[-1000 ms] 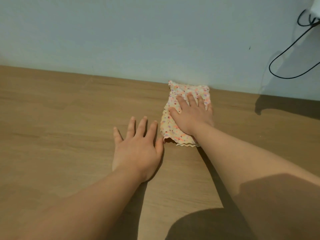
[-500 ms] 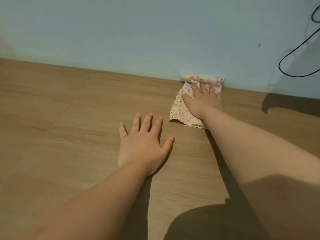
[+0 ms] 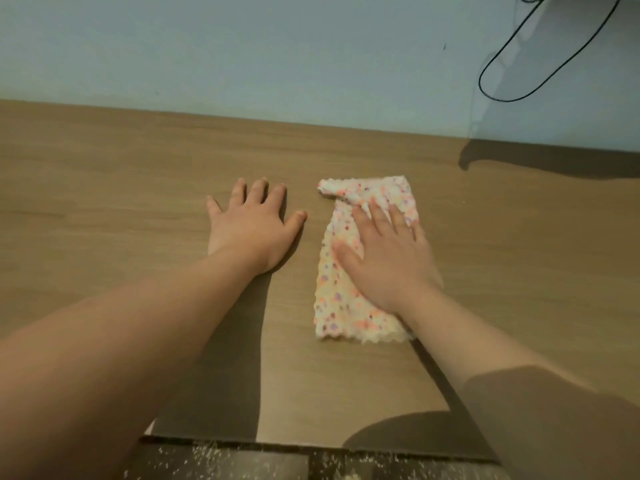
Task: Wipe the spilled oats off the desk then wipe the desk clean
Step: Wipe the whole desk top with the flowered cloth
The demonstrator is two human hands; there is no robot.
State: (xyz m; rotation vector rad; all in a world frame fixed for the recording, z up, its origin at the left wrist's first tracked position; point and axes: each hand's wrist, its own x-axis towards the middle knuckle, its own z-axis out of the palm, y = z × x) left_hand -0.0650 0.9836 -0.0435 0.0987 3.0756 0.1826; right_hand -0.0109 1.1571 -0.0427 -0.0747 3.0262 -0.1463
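A folded white cloth with pink, orange and purple dots (image 3: 341, 306) lies on the wooden desk (image 3: 121, 188), right of centre. My right hand (image 3: 388, 258) presses flat on it, fingers straight and spread. The cloth's far left corner is folded over. My left hand (image 3: 252, 226) rests flat on the bare desk just left of the cloth, fingers spread, holding nothing. Spilled oats (image 3: 207, 457) lie scattered on the floor below the desk's near edge. No oats show on the desk top.
A pale blue wall (image 3: 242, 53) bounds the desk's far side. A black cable (image 3: 512, 57) loops down the wall at the upper right, with a dark shadow on the desk below it. The desk's near edge (image 3: 311, 445) runs along the bottom.
My right hand has drawn the cloth back from the wall toward me, and the cloth now lies longer and flatter. My left hand stays flat on the desk.
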